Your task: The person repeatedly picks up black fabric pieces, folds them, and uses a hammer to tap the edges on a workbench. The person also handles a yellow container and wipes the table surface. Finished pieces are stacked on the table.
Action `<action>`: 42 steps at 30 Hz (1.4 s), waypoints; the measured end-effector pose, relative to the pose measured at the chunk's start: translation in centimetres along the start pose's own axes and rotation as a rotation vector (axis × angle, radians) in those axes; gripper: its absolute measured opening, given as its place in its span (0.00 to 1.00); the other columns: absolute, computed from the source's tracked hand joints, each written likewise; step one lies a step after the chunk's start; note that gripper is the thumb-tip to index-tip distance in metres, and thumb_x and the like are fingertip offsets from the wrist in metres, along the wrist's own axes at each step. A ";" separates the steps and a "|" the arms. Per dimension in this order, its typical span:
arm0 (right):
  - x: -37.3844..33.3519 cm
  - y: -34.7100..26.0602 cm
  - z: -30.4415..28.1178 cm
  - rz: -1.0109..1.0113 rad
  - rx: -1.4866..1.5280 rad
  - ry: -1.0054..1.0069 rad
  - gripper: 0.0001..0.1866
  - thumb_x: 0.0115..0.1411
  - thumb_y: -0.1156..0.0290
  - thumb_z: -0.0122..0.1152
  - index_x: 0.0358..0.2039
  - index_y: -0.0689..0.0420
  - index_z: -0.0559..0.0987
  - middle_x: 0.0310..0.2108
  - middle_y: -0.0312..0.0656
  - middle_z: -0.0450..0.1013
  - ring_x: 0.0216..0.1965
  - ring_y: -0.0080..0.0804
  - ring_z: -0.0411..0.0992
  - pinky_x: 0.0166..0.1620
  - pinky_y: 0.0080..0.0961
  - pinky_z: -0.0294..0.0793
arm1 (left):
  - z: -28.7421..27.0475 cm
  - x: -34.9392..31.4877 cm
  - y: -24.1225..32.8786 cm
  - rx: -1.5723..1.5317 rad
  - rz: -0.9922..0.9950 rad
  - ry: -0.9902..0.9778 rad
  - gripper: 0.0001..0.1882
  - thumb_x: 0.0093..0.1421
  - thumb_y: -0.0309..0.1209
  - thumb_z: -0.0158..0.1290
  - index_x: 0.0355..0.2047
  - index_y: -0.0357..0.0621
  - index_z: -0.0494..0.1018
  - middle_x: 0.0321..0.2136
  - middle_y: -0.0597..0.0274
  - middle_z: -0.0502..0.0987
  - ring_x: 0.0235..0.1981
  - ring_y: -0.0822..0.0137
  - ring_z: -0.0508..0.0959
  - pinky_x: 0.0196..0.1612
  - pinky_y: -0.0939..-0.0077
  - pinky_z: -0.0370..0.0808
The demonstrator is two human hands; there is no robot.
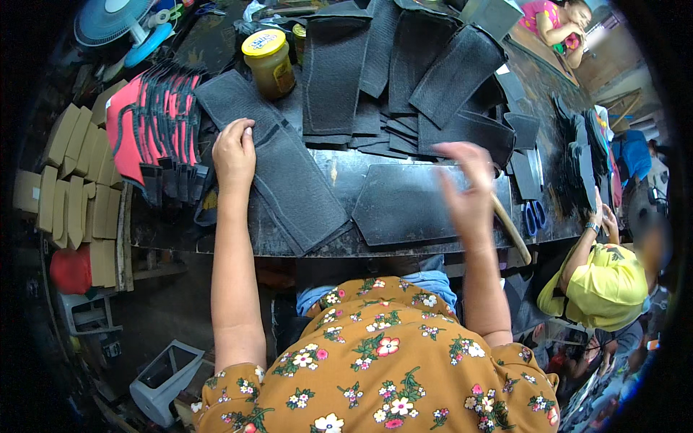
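Observation:
My left hand (237, 155) is closed at the left edge of a long dark grey fabric piece (299, 180), its fingers bent together on it. This piece slants across the table toward its front edge and has a short black band across it. More dark material shows under its lower end. My right hand (469, 187) is blurred by motion, thumb and fingers apart, with nothing visible in it. It hovers over the right end of a flat dark panel (404, 202) with angled ends. Beside that hand, a wooden handle (511, 231) sticks out past the table edge.
Dark pieces (336, 79) fan out in stacks at the back. A yellow-lidded jar (268, 65) stands left of them, near pink and black cut pieces (151, 130). Blue-handled scissors (534, 216) lie at right, near a person in yellow (606, 285). Cardboard boxes (79, 209) line the left.

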State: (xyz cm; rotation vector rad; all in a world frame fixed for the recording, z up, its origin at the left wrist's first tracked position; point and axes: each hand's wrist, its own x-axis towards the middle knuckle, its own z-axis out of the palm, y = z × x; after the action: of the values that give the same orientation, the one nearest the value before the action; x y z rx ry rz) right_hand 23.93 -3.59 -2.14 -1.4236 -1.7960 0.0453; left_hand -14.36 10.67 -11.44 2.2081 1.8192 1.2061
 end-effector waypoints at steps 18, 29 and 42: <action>3.6 0.2 -10.6 0.247 0.489 0.041 0.07 0.69 0.71 0.63 0.35 0.61 0.80 0.30 0.27 0.70 0.35 0.15 0.66 0.40 0.15 0.64 | -3.5 -7.5 20.0 -1.033 0.069 -0.446 0.19 0.75 0.36 0.48 0.58 0.36 0.76 0.57 0.51 0.78 0.60 0.63 0.76 0.64 0.67 0.69; 1.9 1.3 -8.4 0.043 0.696 -0.309 0.09 0.68 0.71 0.64 0.34 0.64 0.78 0.34 0.36 0.72 0.39 0.26 0.69 0.46 0.24 0.67 | -2.4 -6.1 25.3 -1.284 -0.020 -0.306 0.33 0.66 0.32 0.60 0.68 0.37 0.63 0.63 0.48 0.71 0.65 0.57 0.70 0.69 0.63 0.64; -1.3 -1.3 -8.8 0.377 0.368 -0.301 0.15 0.62 0.62 0.68 0.41 0.61 0.83 0.39 0.41 0.79 0.41 0.27 0.76 0.47 0.25 0.73 | -2.6 -5.4 25.2 -1.387 -0.263 -0.305 0.12 0.66 0.24 0.62 0.49 0.36 0.77 0.40 0.64 0.84 0.42 0.74 0.81 0.48 0.76 0.78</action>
State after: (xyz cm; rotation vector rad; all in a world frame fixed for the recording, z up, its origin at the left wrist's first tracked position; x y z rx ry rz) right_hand 28.33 -8.99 3.57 -1.5147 -1.6139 0.7813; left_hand 4.68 -2.95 -0.37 1.1748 0.6416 1.3055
